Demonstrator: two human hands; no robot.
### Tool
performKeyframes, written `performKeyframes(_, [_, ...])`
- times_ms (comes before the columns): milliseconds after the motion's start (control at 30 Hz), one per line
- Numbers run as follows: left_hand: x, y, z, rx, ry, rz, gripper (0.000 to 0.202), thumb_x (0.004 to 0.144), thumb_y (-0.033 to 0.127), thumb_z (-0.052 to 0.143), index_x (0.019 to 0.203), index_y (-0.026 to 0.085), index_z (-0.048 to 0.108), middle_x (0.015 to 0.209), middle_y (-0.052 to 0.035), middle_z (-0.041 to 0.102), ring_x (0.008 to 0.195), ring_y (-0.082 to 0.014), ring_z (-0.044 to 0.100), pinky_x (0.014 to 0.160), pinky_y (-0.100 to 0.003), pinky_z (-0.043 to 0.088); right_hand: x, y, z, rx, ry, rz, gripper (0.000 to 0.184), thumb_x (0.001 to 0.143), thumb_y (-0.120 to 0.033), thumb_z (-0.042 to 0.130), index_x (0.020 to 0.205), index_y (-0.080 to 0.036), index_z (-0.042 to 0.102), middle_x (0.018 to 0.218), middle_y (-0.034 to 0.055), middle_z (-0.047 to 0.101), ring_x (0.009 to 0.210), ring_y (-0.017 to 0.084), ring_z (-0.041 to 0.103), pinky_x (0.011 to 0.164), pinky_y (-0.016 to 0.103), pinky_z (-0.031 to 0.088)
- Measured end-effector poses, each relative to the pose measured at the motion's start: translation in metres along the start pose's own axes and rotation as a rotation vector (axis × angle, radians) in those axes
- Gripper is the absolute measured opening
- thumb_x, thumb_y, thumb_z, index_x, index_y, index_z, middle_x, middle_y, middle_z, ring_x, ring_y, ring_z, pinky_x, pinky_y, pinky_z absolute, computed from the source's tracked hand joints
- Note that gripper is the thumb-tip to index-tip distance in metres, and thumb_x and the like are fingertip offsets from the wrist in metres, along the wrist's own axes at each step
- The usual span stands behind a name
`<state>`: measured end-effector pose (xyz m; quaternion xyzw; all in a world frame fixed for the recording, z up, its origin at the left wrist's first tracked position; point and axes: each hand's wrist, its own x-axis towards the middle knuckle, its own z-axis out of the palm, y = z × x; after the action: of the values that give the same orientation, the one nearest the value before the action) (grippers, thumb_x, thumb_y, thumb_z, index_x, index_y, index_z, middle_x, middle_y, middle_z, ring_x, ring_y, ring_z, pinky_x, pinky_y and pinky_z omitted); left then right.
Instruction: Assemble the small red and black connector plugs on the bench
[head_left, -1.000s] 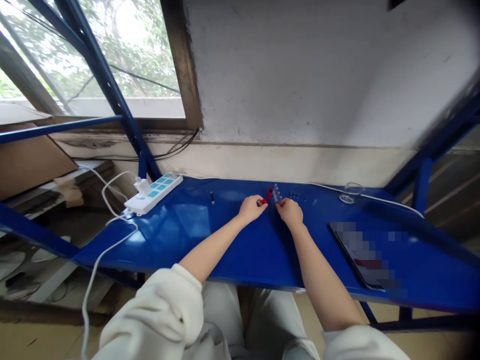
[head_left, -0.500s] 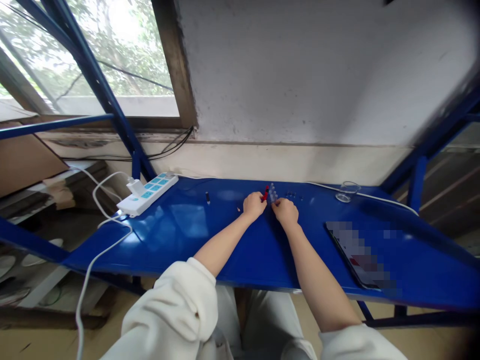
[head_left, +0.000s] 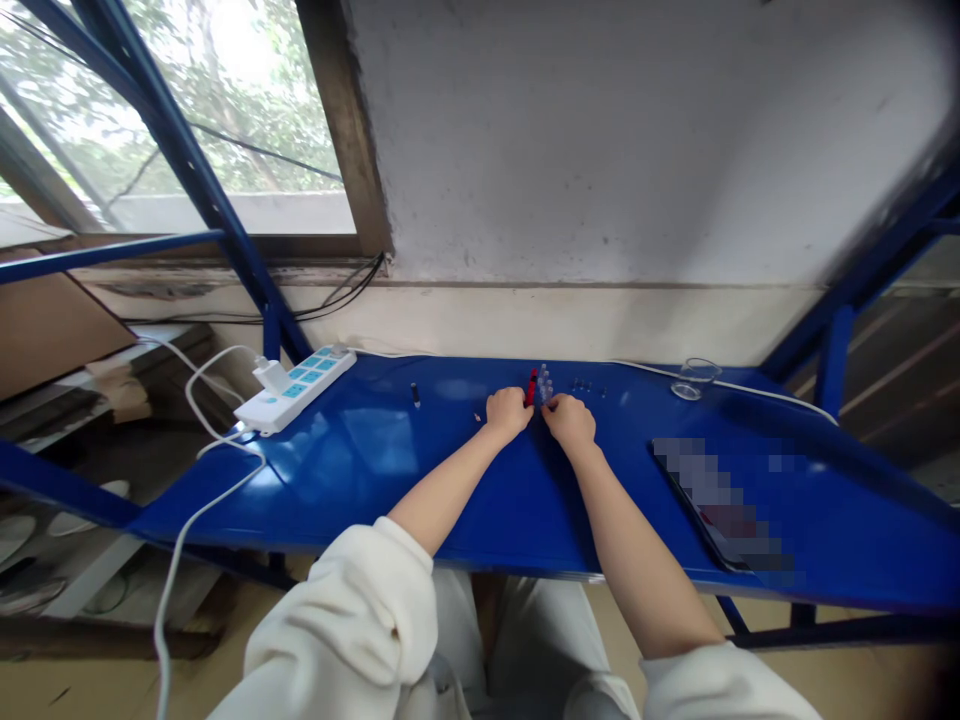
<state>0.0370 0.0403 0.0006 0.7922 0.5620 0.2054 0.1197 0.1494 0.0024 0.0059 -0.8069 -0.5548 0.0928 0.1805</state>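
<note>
Both my hands rest on a blue metal shelf (head_left: 390,470) near its back edge. My left hand (head_left: 507,411) is closed, its fingertips against a small red piece (head_left: 532,386). My right hand (head_left: 570,420) is also closed, pinching at a little cluster of clear pieces (head_left: 545,383) right beside the red one. What exactly each fingertip grips is too small to make out. A row of tiny dark parts (head_left: 587,386) lies just to the right of the cluster.
A white power strip (head_left: 295,389) with a white cable (head_left: 196,498) sits at the shelf's left. A small dark pin (head_left: 415,394) lies left of my hands. A clear round dish (head_left: 693,377) stands at the back right. A dark tablet (head_left: 724,505) lies at the right.
My left hand has moved right, closer to the red piece and my right hand. The view has shifted slightly.
</note>
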Motion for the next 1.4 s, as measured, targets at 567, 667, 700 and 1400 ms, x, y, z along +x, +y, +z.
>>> performKeyframes(567, [-0.065, -0.075, -0.077, -0.01, 0.337, -0.319, 0.061, 0.086, 0.036, 0.037, 0.139, 0.023, 0.011, 0.08, -0.0088, 0.064, 0.075, -0.0228, 0.062, 0.07, -0.031, 0.043, -0.015, -0.017, -0.002, 0.02, -0.114, -0.37, 0.02, 0.079, -0.033, 0.048, 0.072, -0.018, 0.059, 0.071, 0.007, 0.061, 0.068, 0.018, 0.059, 0.058, 0.026, 0.037])
performKeyframes(667, [-0.063, -0.087, -0.085, -0.034, 0.376, -0.411, 0.061, 0.085, 0.037, 0.038, 0.139, 0.02, 0.014, 0.081, -0.0115, 0.064, 0.077, -0.0254, 0.062, 0.072, -0.034, 0.042, -0.019, -0.022, 0.002, 0.074, -0.104, -0.5, 0.024, 0.081, -0.035, 0.046, 0.068, -0.018, 0.057, 0.062, 0.004, 0.058, 0.059, 0.015, 0.055, 0.054, 0.024, 0.034])
performKeyframes(700, [-0.062, -0.09, -0.086, -0.038, 0.387, -0.439, 0.059, 0.085, 0.038, 0.037, 0.139, 0.021, 0.017, 0.084, -0.0127, 0.064, 0.078, -0.0264, 0.062, 0.073, -0.035, 0.042, -0.021, -0.023, 0.003, 0.086, -0.096, -0.528, 0.024, 0.081, -0.035, 0.045, 0.068, -0.018, 0.057, 0.06, 0.003, 0.057, 0.057, 0.014, 0.053, 0.053, 0.023, 0.033])
performKeyframes(1400, [-0.048, -0.07, -0.051, -1.024, 0.19, -0.148, 0.024, 0.087, 0.029, 0.036, 0.102, 0.014, 0.047, 0.081, -0.0044, 0.062, 0.037, -0.0024, 0.044, 0.038, -0.016, 0.031, -0.025, -0.034, 0.011, 0.488, -0.086, -0.435, 0.041, 0.087, -0.048, 0.025, 0.077, -0.019, 0.052, 0.066, 0.0024, 0.059, 0.063, 0.014, 0.056, 0.061, 0.023, 0.04])
